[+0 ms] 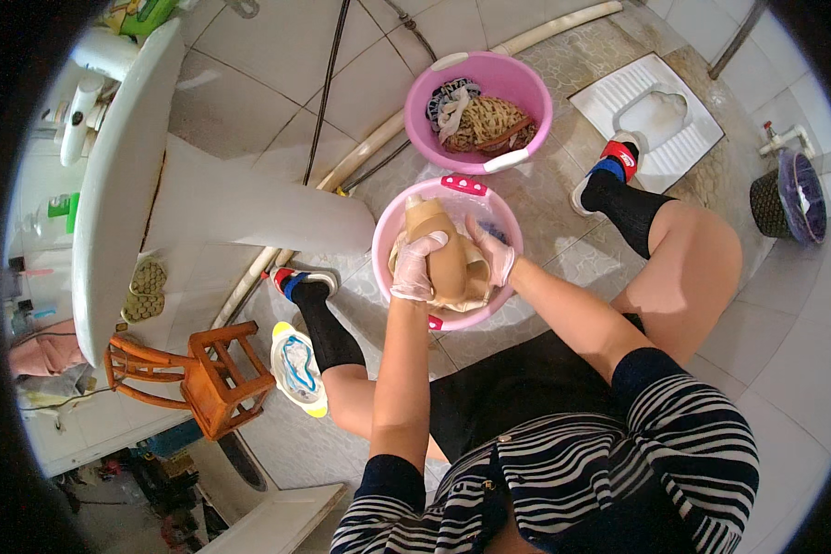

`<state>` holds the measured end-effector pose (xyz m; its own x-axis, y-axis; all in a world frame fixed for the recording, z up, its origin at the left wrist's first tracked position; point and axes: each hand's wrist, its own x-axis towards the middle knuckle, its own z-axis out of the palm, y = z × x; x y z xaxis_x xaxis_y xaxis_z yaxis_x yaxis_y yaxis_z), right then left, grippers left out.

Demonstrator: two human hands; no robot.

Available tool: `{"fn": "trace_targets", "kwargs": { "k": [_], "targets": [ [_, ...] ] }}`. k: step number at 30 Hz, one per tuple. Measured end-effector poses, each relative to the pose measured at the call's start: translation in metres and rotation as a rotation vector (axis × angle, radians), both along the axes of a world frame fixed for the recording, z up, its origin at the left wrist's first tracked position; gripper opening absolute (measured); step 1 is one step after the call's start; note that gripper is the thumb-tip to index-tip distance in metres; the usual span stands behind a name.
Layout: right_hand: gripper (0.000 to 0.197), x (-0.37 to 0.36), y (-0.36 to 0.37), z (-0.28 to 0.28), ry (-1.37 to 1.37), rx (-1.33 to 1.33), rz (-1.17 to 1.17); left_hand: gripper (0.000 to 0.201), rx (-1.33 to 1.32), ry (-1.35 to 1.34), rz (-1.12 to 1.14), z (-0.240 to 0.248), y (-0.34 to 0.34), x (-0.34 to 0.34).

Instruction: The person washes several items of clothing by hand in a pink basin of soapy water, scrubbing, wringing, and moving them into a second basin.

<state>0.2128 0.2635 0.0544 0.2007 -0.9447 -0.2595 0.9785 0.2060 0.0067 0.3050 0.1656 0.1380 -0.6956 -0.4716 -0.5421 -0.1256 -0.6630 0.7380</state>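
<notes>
A pink basin (381, 242) stands on the floor between my feet, with a tan bra (449, 263) in it, its smooth rounded cup facing up. Wearing a clear thin glove, my left hand (417, 268) is closed round the bra's left side, thumb across the cup. My right hand (495, 254), gloved likewise, is at the basin's right side against the bra's edge, fingers curled. A dark blue, bristly-looking patch (496, 229) shows beside its fingers. What the right hand grips is partly hidden. Paler cloth (475, 288) lies under the bra.
Beyond stands a larger pink tub (543, 115) with patterned clothes (494, 125). A squat toilet (651, 120) is at far right, near a dark waste bin (774, 205). To my left are a white washbasin (111, 231), a wooden chair (217, 383) and a small white basin (286, 369).
</notes>
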Motion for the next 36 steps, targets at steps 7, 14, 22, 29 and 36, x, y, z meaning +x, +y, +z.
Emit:
{"fn": "trace_targets", "kwargs": {
  "k": [7, 14, 22, 29, 36],
  "targets": [
    [0.052, 0.006, 0.005, -0.001, 0.272, 0.014, 0.053, 0.055, -0.48, -0.054, -0.089, -0.044, -0.005, 0.003],
    [0.031, 0.0, -0.006, 0.044, 0.427, -0.088, 0.203, 0.073, -0.244, 0.253, -0.156, 0.0, -0.009, 0.015],
    [0.026, 0.013, -0.025, 0.03, 1.088, -0.063, 0.284, 0.043, -0.233, 0.133, 0.092, -0.007, 0.003, -0.003],
    [0.03, 0.037, -0.014, 0.012, 1.945, 0.205, 0.148, 0.039, -0.479, -0.344, 0.426, -0.027, 0.023, -0.014],
    [0.055, 0.044, -0.018, 0.027, 1.72, 0.071, -0.026, 0.028, -0.139, -0.127, 0.548, -0.095, -0.031, 0.028]
  ]
}}
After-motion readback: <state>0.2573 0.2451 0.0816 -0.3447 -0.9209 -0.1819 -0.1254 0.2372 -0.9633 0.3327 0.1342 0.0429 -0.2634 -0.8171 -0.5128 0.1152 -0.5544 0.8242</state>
